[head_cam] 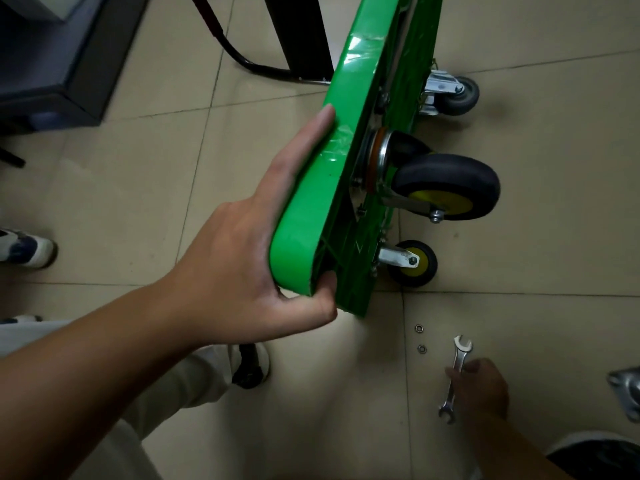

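The green cart stands tipped on its long edge on the tiled floor. Its underside faces right, so the wheels stick out sideways: a big black caster in the middle, a smaller wheel nearer the person and a grey caster farther off.

The step in hand looks like taking up the wrench to work on a wheel's fixings. To do it well, the person should hold the deck close to upright so it cannot fall onto its wheels while the other hand is busy low down. The tool is best lifted by its shaft, leaving the open end free to go straight onto a nut.

The left hand braces the cart's near corner. Its fingers lie straight and flat along the outer face of the rim, and the thumb hooks under the rounded corner, so the edge is pinched between them.

The right hand is low at the right, fingers curled round the middle of the wrench with both ends showing. Whether the tool rests on the floor or is just clear of it cannot be told.

A metal caster plate lies at the right edge. Two small nuts sit on the floor just beyond the wrench's upper end, near the cart's corner.
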A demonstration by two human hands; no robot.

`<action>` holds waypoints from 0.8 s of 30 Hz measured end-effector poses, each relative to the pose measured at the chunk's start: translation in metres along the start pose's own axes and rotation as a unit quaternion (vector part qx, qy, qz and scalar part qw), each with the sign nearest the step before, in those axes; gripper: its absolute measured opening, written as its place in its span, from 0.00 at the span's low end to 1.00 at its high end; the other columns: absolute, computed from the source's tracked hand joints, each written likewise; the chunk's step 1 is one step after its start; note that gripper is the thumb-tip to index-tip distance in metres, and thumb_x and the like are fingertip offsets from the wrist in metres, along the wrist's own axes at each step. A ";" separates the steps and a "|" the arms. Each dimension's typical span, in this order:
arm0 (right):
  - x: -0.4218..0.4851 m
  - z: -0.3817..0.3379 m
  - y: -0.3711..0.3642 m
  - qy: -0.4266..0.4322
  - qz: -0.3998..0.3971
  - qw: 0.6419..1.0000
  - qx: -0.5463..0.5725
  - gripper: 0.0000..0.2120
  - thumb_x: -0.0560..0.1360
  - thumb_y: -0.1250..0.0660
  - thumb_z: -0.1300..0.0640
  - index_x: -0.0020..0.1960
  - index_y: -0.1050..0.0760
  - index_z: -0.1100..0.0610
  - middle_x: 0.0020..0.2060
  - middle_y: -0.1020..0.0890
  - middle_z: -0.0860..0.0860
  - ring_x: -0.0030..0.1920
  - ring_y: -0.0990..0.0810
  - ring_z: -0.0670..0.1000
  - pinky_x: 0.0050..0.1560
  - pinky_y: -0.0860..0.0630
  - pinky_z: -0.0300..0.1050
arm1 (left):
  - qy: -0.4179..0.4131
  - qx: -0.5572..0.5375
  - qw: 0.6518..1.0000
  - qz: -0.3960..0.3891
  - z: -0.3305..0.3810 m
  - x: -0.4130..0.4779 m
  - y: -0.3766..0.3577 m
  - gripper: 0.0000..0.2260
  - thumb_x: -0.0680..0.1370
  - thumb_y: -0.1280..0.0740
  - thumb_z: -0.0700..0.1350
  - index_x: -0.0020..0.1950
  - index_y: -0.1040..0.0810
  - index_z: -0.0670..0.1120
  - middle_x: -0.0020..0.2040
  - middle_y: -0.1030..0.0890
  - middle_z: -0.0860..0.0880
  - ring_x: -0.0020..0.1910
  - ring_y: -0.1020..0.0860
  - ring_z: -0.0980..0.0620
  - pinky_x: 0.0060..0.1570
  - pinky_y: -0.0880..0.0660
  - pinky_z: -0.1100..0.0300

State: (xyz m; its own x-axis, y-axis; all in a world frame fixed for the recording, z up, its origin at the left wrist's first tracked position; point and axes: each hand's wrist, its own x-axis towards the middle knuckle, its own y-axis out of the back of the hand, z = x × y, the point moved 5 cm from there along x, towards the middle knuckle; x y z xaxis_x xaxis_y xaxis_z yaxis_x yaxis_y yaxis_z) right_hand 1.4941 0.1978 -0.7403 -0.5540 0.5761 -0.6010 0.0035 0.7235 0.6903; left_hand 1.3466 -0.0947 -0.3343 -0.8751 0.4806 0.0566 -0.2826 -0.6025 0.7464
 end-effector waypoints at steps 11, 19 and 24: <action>0.006 -0.061 0.014 0.130 0.003 0.992 -0.006 0.02 0.78 0.34 0.65 0.49 0.25 0.64 0.46 0.23 0.64 0.42 0.23 0.62 0.44 0.26 0.51 | 0.023 0.014 1.000 -0.006 0.003 -0.001 0.002 0.47 0.73 0.29 0.62 0.83 0.53 0.51 0.61 0.22 0.48 0.45 0.18 0.49 0.40 0.19 0.54; -0.038 -0.309 0.208 0.506 0.133 0.851 0.047 0.05 0.80 0.32 0.58 0.54 0.25 0.59 0.47 0.26 0.54 0.45 0.27 0.53 0.45 0.37 0.38 | 0.145 -0.047 0.984 0.093 0.014 0.004 0.006 0.36 0.68 0.35 0.72 0.74 0.42 0.70 0.51 0.17 0.56 0.42 0.16 0.55 0.44 0.18 0.48; -0.101 -0.416 0.264 0.681 0.125 0.710 -0.129 0.31 0.72 0.25 0.41 0.69 0.26 0.55 0.58 0.21 0.51 0.57 0.25 0.49 0.59 0.29 0.43 | 0.191 0.038 0.970 0.144 0.030 0.017 -0.002 0.35 0.77 0.34 0.62 0.79 0.48 0.66 0.63 0.19 0.54 0.53 0.19 0.48 0.52 0.22 0.52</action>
State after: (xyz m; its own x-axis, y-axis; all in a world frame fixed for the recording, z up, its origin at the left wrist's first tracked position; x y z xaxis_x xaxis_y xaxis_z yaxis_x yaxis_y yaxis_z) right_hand 1.2047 0.1724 -0.3291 -0.8551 -0.3545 0.3784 0.1874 0.4691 0.8630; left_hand 1.3446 -0.0662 -0.3148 -0.9994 0.0183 0.0306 0.0126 -0.6213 0.7835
